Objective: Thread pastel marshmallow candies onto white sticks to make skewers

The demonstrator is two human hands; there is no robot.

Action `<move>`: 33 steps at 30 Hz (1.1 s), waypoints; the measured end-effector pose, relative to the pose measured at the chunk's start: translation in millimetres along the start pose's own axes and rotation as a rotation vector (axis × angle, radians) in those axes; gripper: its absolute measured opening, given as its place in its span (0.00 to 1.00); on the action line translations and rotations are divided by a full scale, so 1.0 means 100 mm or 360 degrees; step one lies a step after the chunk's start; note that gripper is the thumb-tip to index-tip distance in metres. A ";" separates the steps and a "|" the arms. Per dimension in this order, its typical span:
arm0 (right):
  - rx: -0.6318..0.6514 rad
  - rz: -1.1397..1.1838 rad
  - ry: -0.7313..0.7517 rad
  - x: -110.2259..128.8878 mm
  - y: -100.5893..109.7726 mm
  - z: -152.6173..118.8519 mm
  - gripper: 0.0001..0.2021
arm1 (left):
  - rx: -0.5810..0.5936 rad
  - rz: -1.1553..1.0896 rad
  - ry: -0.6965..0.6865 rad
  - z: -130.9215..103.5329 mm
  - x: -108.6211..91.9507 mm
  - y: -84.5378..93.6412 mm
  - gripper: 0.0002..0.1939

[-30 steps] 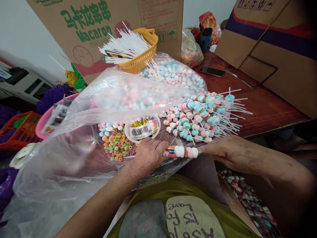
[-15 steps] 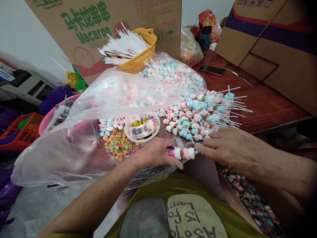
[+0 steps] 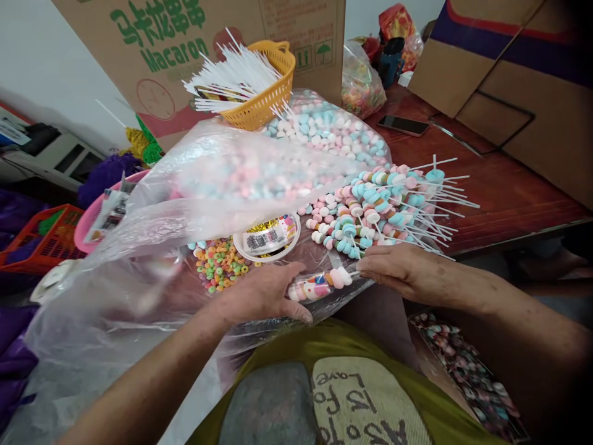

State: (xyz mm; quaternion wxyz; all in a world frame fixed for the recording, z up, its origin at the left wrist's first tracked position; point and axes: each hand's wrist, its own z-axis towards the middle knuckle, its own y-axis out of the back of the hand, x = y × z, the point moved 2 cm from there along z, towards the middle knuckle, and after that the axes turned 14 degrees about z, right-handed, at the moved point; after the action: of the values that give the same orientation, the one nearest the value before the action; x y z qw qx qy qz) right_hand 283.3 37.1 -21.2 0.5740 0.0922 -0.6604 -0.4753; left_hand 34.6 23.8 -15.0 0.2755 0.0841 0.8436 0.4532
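A candy skewer [image 3: 319, 285] in a clear printed wrapper lies across the plastic near the table's front edge. My right hand [image 3: 393, 269] pinches its stick at the right end. At the wrapped left end, my left hand [image 3: 266, 292] has thumb and fingers spread around the candy. Behind them sits a round white tub [image 3: 294, 246] with printed wrappers and gold ties. Colourful ring candies [image 3: 220, 266] lie left of the tub. A pile of candy skewers [image 3: 370, 210] rests behind my right hand, its sticks pointing right.
A yellow basket [image 3: 266, 102] of white sticks stands at the back before a cardboard box [image 3: 306, 37]. A large plastic bag [image 3: 194, 161] covers pastel candies. A phone [image 3: 403, 125] lies at the back right. A box of skewers [image 3: 467, 364] sits below the table.
My left hand has opened and slid left along the skewer, so more of the wrapped candy shows. My right hand has shifted slightly left and now pinches the stick.
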 end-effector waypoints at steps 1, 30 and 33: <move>-0.0005 -0.0016 0.0002 0.02 0.02 -0.01 0.12 | 0.0039 0.0015 0.0058 -0.02 0.02 -0.04 0.25; 0.0287 -0.0021 -0.0355 0.22 -0.09 0.22 0.14 | -0.0967 0.1072 -0.0232 0.10 -0.17 -0.23 0.09; 0.0258 -0.0327 -0.0358 0.22 -0.11 0.25 0.10 | -0.0723 0.0899 -0.0091 0.15 -0.15 -0.18 0.12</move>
State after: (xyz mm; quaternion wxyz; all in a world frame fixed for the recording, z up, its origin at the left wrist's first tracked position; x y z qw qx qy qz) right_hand 250.0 29.9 -11.8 0.4355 0.1514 -0.7436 -0.4841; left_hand 57.4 18.7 -30.1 0.1747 0.2632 0.6567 0.6848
